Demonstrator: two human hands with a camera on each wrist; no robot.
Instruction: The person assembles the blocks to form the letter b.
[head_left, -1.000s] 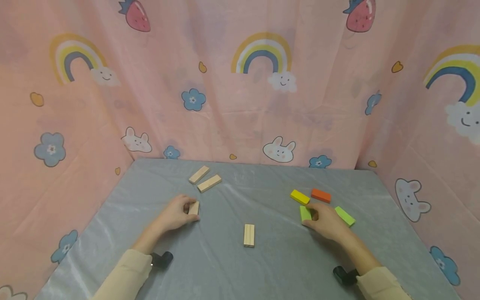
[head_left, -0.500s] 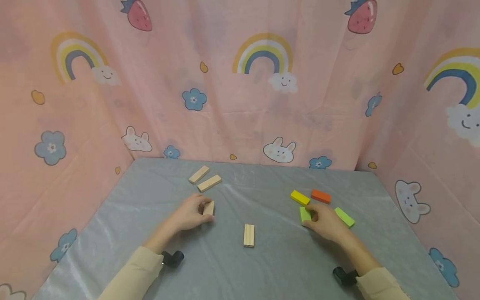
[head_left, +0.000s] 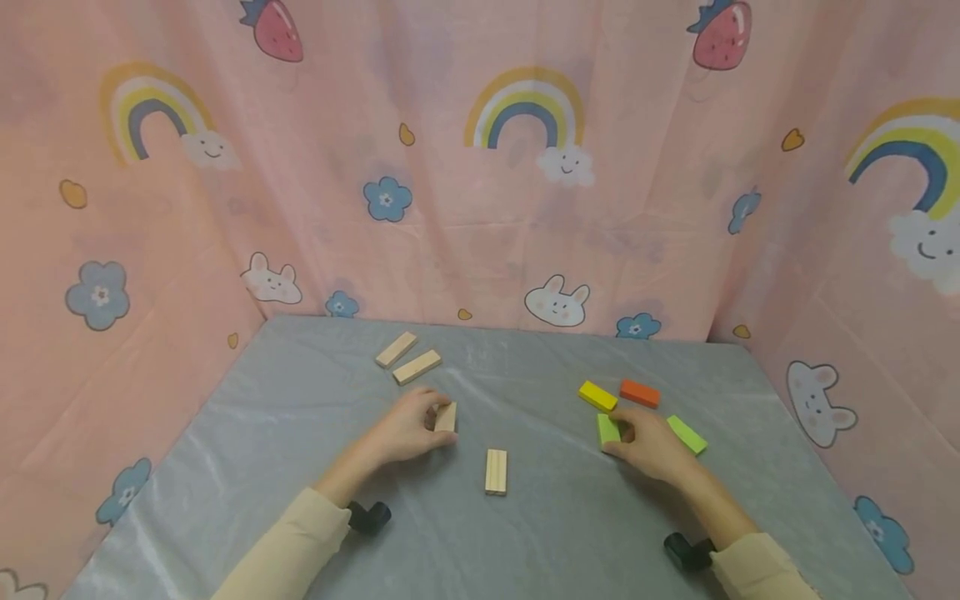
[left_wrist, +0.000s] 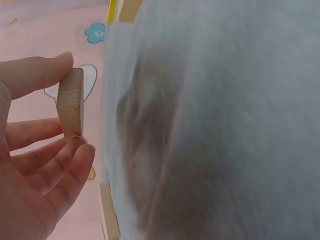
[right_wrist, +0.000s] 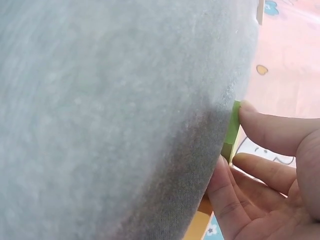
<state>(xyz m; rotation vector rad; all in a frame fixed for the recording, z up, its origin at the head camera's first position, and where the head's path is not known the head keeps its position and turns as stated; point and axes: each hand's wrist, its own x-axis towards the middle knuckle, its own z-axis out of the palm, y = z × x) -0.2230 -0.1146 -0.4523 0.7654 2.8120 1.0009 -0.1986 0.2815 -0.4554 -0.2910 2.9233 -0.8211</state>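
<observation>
Between thumb and fingertips, my left hand (head_left: 411, 427) pinches a plain wooden block (head_left: 447, 417). In the left wrist view this block (left_wrist: 71, 97) is held off the grey cloth, with the hand's shadow below. My right hand (head_left: 651, 443) pinches a light green block (head_left: 607, 429) down at the cloth; the right wrist view shows the thumb against one end of the green block (right_wrist: 233, 124) and fingers at the other. Between the hands lies a wooden piece (head_left: 496, 472) with a line along its length, like two blocks side by side.
Two wooden blocks, one on the left (head_left: 396, 349) and one on the right (head_left: 417, 367), lie at the back left. Around the right hand lie a yellow block (head_left: 597, 396), an orange block (head_left: 640, 392) and another green block (head_left: 686, 435). A pink patterned curtain (head_left: 480, 225) encloses the table (head_left: 525, 550).
My left hand has moved right with its wooden block, toward the wooden piece at the centre. The right hand has stayed in place on the green block.
</observation>
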